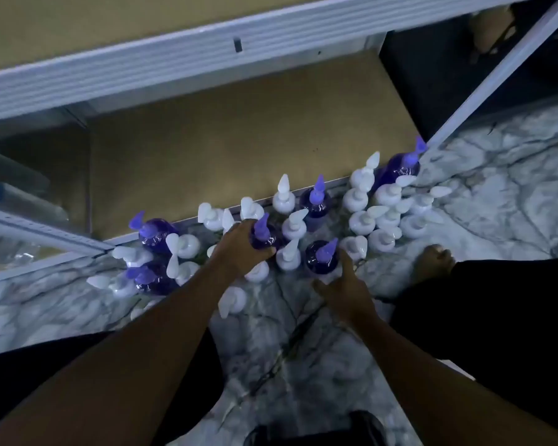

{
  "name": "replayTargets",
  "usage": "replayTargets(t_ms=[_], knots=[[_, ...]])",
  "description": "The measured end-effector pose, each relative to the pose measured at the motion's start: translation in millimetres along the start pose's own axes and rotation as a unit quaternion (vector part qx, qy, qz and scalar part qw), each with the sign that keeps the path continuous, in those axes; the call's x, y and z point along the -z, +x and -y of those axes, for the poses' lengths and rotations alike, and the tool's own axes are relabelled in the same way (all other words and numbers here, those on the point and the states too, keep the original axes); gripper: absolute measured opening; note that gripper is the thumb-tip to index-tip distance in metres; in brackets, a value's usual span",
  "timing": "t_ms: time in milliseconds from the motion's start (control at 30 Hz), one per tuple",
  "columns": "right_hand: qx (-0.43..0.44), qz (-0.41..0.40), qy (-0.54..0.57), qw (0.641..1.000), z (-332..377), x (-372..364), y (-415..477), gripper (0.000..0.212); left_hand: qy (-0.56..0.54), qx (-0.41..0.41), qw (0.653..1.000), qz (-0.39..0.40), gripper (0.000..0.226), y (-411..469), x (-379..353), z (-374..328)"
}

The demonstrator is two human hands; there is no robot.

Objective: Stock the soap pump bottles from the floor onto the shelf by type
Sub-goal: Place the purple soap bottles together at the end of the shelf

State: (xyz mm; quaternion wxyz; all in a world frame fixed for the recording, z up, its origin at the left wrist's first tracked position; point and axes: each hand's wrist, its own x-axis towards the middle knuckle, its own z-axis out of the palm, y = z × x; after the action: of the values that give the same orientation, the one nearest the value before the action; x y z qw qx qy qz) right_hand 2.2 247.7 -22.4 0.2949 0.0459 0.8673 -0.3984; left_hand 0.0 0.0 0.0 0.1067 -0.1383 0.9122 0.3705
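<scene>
Several white pump bottles [358,222] and several purple pump bottles [157,231] stand crowded on the marble floor along the shelf's front edge. My left hand [239,246] grips a purple bottle [264,236] near the middle of the group. My right hand [345,286] grips another purple bottle [322,257] just to its right. Both bottles stand upright among white ones. The lowest shelf board [239,149], tan in colour, lies bare right behind the bottles.
A pale metal shelf rail [174,62] crosses above, and a second shelf level [45,20] shows over it. Metal uprights [503,72] frame the bay at right. My bare foot [432,262] rests on the marble floor [303,349] beside the bottles; dark trousers flank both sides.
</scene>
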Motion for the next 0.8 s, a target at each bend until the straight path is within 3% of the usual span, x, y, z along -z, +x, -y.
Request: replayTargets(t_ms=[267,400,600,800], knots=[[-0.003,0.008,-0.039,0.999,-6,1,31,0.093,0.019,0.045,0.998,0.03,0.039,25,-10,7],[0.013,-0.002,-0.051,0.999,-7,1,38,0.093,0.058,0.056,0.996,0.042,0.052,36,-13,11],[0.047,-0.002,-0.051,0.998,-10,4,44,0.07,0.08,0.08,0.993,0.045,0.07,35,-16,11],[0.067,-0.01,-0.079,0.995,-4,12,34,0.069,0.08,0.063,0.994,0.036,0.055,28,-7,3]])
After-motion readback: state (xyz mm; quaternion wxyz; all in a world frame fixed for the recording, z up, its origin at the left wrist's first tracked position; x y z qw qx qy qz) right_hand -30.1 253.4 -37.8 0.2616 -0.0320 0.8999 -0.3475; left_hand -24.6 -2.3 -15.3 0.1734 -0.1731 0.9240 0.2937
